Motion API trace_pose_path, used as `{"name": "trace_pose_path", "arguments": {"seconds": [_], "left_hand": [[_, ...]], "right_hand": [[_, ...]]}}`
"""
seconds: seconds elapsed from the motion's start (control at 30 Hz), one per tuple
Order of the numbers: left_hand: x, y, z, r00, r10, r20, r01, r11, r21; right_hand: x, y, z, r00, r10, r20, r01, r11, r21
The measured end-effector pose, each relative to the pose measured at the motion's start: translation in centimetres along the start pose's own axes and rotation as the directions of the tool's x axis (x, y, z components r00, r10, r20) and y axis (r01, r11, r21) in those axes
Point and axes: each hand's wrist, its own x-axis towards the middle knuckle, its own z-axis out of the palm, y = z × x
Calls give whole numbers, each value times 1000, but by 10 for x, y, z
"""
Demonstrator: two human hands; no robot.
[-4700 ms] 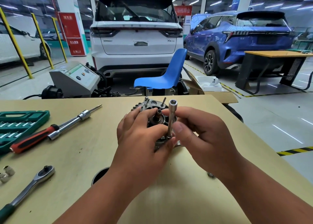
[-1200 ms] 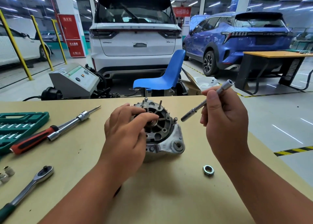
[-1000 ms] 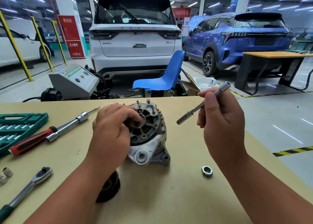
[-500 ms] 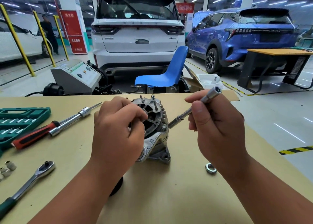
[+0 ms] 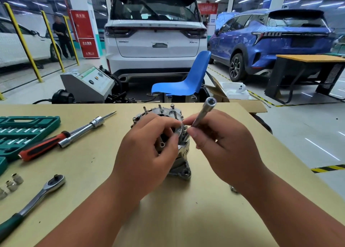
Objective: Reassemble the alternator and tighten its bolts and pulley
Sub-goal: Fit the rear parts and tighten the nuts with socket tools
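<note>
Gripping the grey cast-metal alternator (image 5: 180,165) with my left hand (image 5: 147,149), fingers curled over its finned rim, I hold it propped on its mounting lug mid-way across the tan tabletop (image 5: 104,172), nearer the far edge. My right hand (image 5: 222,146) pinches a long silver tubular socket (image 5: 204,112), tilted open end up, just beside that rim. A chrome green-handled ratchet (image 5: 37,195) lies near the left edge.

The alternator (image 5: 181,169) is showing dull grey cast metal with a rough surface. At its 1 o'clock, the socket bar (image 5: 204,112) is gleaming like polished chrome. The table (image 5: 186,218) is looking matt, smooth and tan. At 9 o'clock the tool case (image 5: 28,129) is showing green moulded plastic. At 8 o'clock the ratchet (image 5: 54,182) is shining as bright metal.
</note>
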Motion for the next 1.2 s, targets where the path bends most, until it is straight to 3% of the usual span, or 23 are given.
{"name": "trace_pose_path", "arguments": {"seconds": [0.13, 0.4, 0.6, 0.83, 1.2], "left_hand": [[-4, 2, 0, 999, -19, 36, 22, 996, -81], [1, 8, 0, 999, -36, -22, 34, 996, -83], [1, 12, 1, 999, -29, -43, 26, 998, -64], [4, 13, 4, 994, -111, -24, 108, 989, -106], [0, 12, 5, 994, -100, -34, 100, 995, -23]], "right_hand": [[-4, 4, 7, 1000, 5, 9, -5, 1000, -27], [-7, 5, 14, 999, 49, -4, -49, 998, 37], [-7, 8, 15, 1000, 28, -5, -28, 999, -36], [-9, 11, 23, 996, 86, -5, -85, 996, 12], [-9, 17, 23, 987, 150, 51, -148, 988, -35]]}}
